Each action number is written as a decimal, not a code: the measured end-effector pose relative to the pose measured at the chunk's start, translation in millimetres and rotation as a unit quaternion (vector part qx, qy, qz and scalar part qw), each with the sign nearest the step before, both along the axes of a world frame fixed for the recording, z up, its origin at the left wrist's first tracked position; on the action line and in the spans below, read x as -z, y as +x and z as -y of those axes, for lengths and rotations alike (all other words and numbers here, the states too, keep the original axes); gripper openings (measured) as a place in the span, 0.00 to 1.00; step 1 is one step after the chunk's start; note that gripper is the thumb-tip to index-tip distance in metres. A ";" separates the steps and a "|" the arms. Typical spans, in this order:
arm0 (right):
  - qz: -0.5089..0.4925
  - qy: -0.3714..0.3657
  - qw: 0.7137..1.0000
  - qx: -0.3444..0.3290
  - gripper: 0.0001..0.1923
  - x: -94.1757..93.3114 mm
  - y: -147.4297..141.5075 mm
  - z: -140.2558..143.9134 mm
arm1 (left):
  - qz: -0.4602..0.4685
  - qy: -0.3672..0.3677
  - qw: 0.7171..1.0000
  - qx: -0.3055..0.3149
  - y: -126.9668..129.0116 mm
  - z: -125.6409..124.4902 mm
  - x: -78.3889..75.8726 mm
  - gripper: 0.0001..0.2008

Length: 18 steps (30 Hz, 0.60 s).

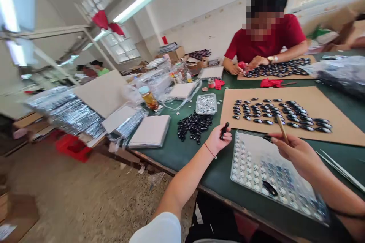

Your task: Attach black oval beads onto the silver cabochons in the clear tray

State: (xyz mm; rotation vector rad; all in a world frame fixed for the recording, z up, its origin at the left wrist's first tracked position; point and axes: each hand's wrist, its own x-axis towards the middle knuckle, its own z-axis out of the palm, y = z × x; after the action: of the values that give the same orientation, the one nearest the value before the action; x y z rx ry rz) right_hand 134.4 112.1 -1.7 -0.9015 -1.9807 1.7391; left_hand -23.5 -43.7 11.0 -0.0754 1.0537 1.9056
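Observation:
My left hand (217, 139) is closed around one or more glossy black pieces (224, 131), beside a loose pile of black oval pieces (194, 126). In my right hand (298, 152) is a thin wooden stick (282, 129). A dark piece (267, 138) shows at its fingertips; whether they grip it is unclear. Below that hand lies a clear-edged tray (251, 140) with rows of small round white and bluish pieces. One black oval piece (269, 188) rests on top of them. Behind it, a brown cardboard sheet (339, 117) carries rows of black oval pieces (292, 115).
A clear box of silvery discs (206, 104) stands behind the pile. White stacked boards (149, 131) and a jar (148, 98) are to the left. Long tweezers (340, 167) lie at right. Across the table (173, 155), a person in a red shirt (266, 38) handles something red.

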 end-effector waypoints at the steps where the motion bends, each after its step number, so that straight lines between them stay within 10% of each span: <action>1: -0.033 -0.005 0.999 -0.006 0.24 -2.3 -1.3 -8.3 | 0.017 0.000 1.000 0.022 2.6 -1.6 -0.2 0.10; 11: 0.058 0.253 0.950 0.172 0.15 -3.4 -36.0 -175.8 | -0.002 0.028 0.994 0.109 18.6 -6.8 -6.4 0.07; 18: 0.156 0.281 0.940 0.117 0.07 12.6 -37.1 -230.2 | -0.026 0.009 0.995 0.094 15.6 -6.8 -7.9 0.07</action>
State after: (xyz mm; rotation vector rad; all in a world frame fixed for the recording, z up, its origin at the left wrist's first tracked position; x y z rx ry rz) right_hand 97.3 342.3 -14.3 -1.1812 -2.2723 0.8586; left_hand -7.8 -36.9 18.9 0.0815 1.0395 1.7538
